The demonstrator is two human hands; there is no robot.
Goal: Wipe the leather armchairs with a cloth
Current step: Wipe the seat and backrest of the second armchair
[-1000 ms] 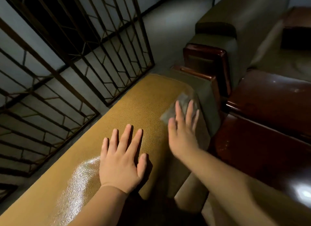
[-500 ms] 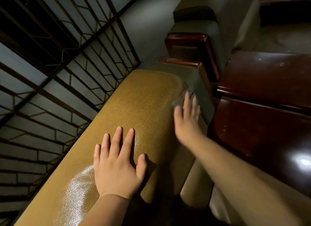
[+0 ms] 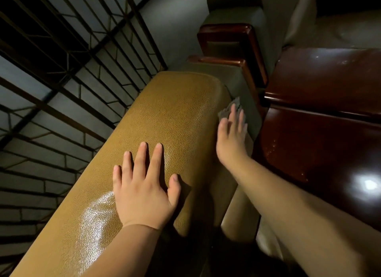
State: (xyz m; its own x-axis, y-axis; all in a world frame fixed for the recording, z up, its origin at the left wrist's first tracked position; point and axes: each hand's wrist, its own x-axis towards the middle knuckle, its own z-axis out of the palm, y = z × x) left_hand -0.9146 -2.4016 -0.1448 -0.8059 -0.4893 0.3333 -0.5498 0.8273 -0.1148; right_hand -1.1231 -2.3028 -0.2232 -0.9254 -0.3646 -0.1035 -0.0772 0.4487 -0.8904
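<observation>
The tan leather top of an armchair's back (image 3: pixel 169 116) runs from lower left to upper centre. My left hand (image 3: pixel 144 186) rests flat on it with fingers spread. My right hand (image 3: pixel 232 136) presses a small grey cloth (image 3: pixel 228 109) with straight fingers against the right side face of the chair's back, just below its top edge. Only the cloth's far end shows beyond my fingertips; the rest is under my palm.
A glossy dark-red wooden table top (image 3: pixel 329 132) lies close on the right. Beyond stands a second grey-green armchair with a dark-red wooden armrest (image 3: pixel 228 41). A black metal grille (image 3: pixel 61 60) stands along the left over a grey floor.
My right hand and the cloth have slid from the top of the chair's back over its right edge onto the side face. My left hand has stayed in place.
</observation>
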